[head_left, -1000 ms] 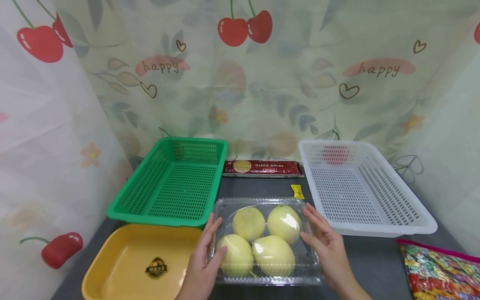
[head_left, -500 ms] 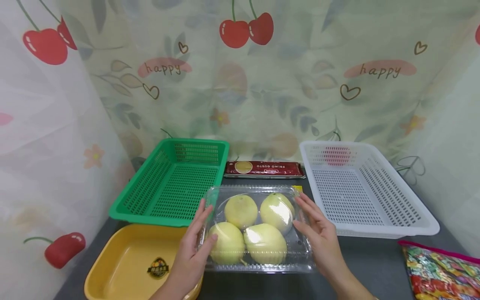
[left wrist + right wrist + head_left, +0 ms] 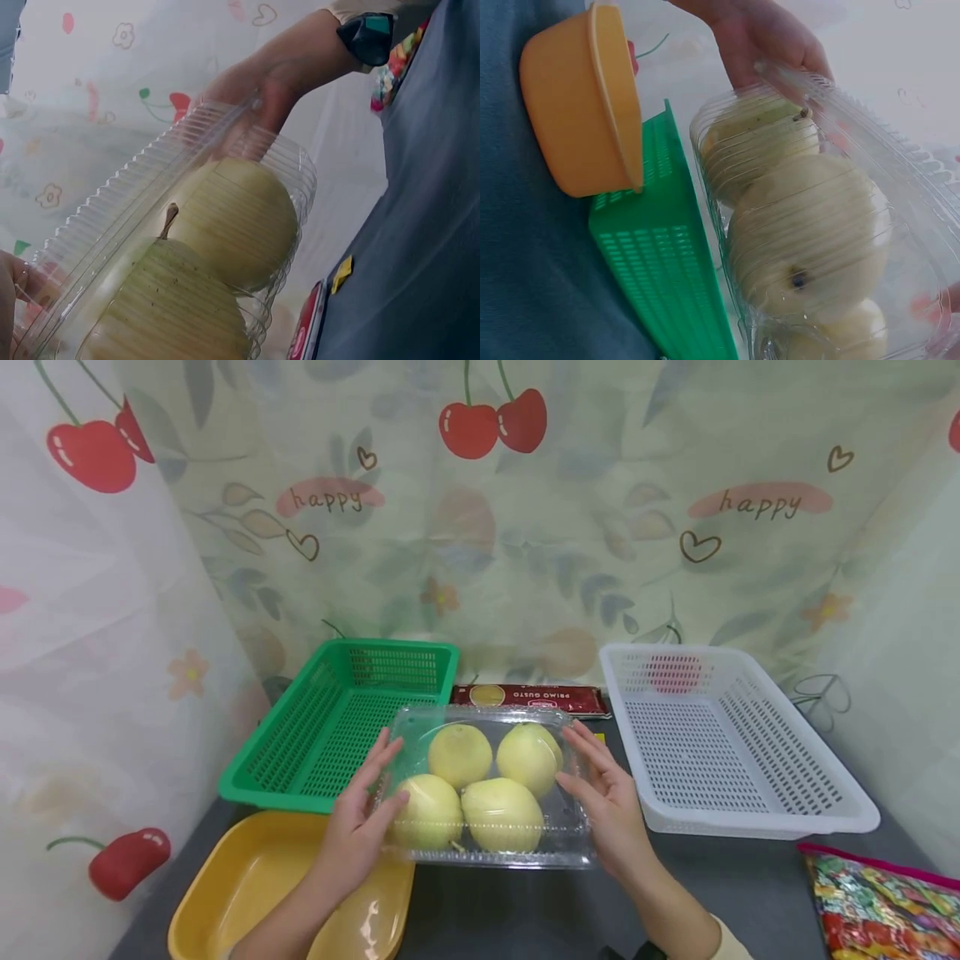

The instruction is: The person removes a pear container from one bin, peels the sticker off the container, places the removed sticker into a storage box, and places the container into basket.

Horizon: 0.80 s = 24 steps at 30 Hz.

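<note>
Both hands hold a clear plastic clamshell box by its two sides, raised above the dark table. Inside it lie several pale yellow-green pears, one with a stem visible in the left wrist view. My left hand grips the left side, thumb over the lid's edge. On the opposite side, my right hand grips the box with its thumb on top. The box partly covers the green basket in the head view. The fingers under the box are hidden there.
A yellow basin stands front left, a white basket at right. Behind the box lie a dark red packet and a small yellow wrapped piece. A colourful bag lies at the right front.
Both hands have lifted the box of pears and moved it left and upward in the head view, now overlapping the green basket and the red packet's lower edge.
</note>
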Tool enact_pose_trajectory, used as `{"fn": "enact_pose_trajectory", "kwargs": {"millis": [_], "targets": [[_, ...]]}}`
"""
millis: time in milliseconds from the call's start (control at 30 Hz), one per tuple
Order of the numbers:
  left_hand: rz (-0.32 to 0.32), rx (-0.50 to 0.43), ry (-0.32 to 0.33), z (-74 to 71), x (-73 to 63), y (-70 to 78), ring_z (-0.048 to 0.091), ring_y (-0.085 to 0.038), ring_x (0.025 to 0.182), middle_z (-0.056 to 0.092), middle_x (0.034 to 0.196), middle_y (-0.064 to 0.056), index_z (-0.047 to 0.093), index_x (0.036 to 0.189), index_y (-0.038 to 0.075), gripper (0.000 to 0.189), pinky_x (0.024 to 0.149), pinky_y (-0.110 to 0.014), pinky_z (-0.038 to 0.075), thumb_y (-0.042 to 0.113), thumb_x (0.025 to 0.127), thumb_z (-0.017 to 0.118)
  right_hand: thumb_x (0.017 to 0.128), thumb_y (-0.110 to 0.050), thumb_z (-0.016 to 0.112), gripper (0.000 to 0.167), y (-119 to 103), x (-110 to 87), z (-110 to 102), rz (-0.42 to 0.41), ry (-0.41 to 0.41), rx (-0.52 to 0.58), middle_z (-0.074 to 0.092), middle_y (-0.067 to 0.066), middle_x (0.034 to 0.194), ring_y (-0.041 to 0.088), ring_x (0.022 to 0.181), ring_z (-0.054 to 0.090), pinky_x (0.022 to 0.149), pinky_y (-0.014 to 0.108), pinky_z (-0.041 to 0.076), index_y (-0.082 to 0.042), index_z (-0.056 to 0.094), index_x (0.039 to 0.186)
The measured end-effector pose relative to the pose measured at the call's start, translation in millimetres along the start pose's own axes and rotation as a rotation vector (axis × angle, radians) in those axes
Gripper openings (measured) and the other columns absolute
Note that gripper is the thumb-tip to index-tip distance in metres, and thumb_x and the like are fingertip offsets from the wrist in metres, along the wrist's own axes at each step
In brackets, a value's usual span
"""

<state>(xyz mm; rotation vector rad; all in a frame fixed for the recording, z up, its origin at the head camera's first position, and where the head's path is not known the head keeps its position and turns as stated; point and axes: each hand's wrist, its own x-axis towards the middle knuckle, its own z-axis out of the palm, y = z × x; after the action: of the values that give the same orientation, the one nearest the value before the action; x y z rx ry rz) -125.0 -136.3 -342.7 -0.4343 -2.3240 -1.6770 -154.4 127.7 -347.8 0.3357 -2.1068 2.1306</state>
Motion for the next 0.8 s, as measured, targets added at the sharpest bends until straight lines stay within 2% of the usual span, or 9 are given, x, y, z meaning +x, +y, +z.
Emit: {"fn": "enact_pose_trajectory", "kwargs": {"millis": [33,100,200,267,333,500,633,667,800], "targets": [[-0.001,0.009,0.001,-2.6,2.5,-0.2,0.013,-0.033,0.143,0.012,0.157,-0.007,0.033,0.143,0.001,0.053,0.107,-0.032,0.028,0.0,0.092,0.048,0.09,0.005,0.048,0.05,0,2.9,2,-0.001,0.0,0.007,0.023,0.006,0.153,0.02,0.145,0.01,0.114,0.037,0.02,0.003,0.039,0.138],[-0.008,0.033,0.006,-7.8,7.5,-0.9,0.015,-0.034,0.143,0.014,0.157,-0.007,0.034,0.142,0.002,0.052,0.101,-0.024,0.041,0.001,0.092,0.048,0.089,0.005,0.048,0.049,0,9.1,6,-0.005,0.0,0.016,0.024,0.006,0.153,0.021,0.145,0.014,0.115,0.04,0.019,0.004,0.04,0.138],[-0.037,0.059,0.004,-14.4,15.2,-2.0,0.015,-0.03,0.143,0.015,0.157,-0.003,0.035,0.143,0.005,0.052,0.096,-0.022,0.044,0.004,0.093,0.048,0.088,0.006,0.049,0.048,0,18.9,11,-0.012,0.001,0.035,0.024,0.007,0.153,0.021,0.144,0.016,0.116,0.042,0.018,0.005,0.042,0.136],[-0.051,0.057,0.004,-17.8,20.0,-2.9,0.015,-0.028,0.144,0.015,0.157,-0.002,0.035,0.143,0.006,0.051,0.098,-0.027,0.044,0.005,0.093,0.048,0.088,0.007,0.049,0.048,0,24.6,14,-0.014,-0.001,0.045,0.024,0.009,0.153,0.022,0.144,0.015,0.116,0.044,0.017,0.007,0.042,0.135],[-0.053,0.048,0.001,-20.8,24.1,-4.7,0.015,-0.027,0.144,0.015,0.157,-0.001,0.035,0.143,0.006,0.051,0.105,-0.034,0.034,0.004,0.094,0.048,0.088,0.007,0.049,0.047,0,29.6,17,-0.008,-0.003,0.048,0.024,0.008,0.153,0.022,0.144,0.015,0.116,0.044,0.018,0.006,0.043,0.134],[-0.053,0.03,-0.001,-30.3,32.1,-8.8,0.016,-0.026,0.144,0.015,0.157,-0.002,0.035,0.143,0.005,0.05,0.107,-0.033,0.031,0.004,0.094,0.047,0.088,0.006,0.051,0.047,0,41.5,26,0.015,-0.003,0.055,0.025,0.006,0.153,0.022,0.144,0.015,0.116,0.043,0.02,0.004,0.045,0.135],[-0.07,0.05,0.009,-41.1,38.9,-12.4,0.017,-0.024,0.144,0.019,0.156,-0.001,0.037,0.142,0.004,0.049,0.108,-0.036,0.031,0.005,0.094,0.047,0.087,0.005,0.052,0.048,2,50.5,36,0.013,0.002,0.052,0.025,0.007,0.153,0.024,0.144,0.017,0.116,0.044,0.02,0.003,0.045,0.134],[-0.072,0.053,0.016,-44.0,41.0,-13.5,0.018,-0.023,0.143,0.02,0.155,-0.001,0.038,0.141,0.004,0.048,0.108,-0.035,0.031,0.005,0.094,0.047,0.087,0.004,0.052,0.048,2,52.8,39,0.012,0.0,0.055,0.024,0.007,0.154,0.025,0.144,0.017,0.116,0.044,0.019,0.003,0.045,0.134],[-0.066,0.042,0.047,-56.9,51.3,-18.6,0.023,-0.024,0.142,0.025,0.154,-0.002,0.041,0.139,0.004,0.046,0.104,-0.017,0.035,0.004,0.093,0.047,0.087,0.004,0.052,0.049,0,63.6,51,-0.001,-0.003,0.078,0.022,0.009,0.154,0.026,0.144,0.017,0.116,0.044,0.018,0.004,0.044,0.135]]}}
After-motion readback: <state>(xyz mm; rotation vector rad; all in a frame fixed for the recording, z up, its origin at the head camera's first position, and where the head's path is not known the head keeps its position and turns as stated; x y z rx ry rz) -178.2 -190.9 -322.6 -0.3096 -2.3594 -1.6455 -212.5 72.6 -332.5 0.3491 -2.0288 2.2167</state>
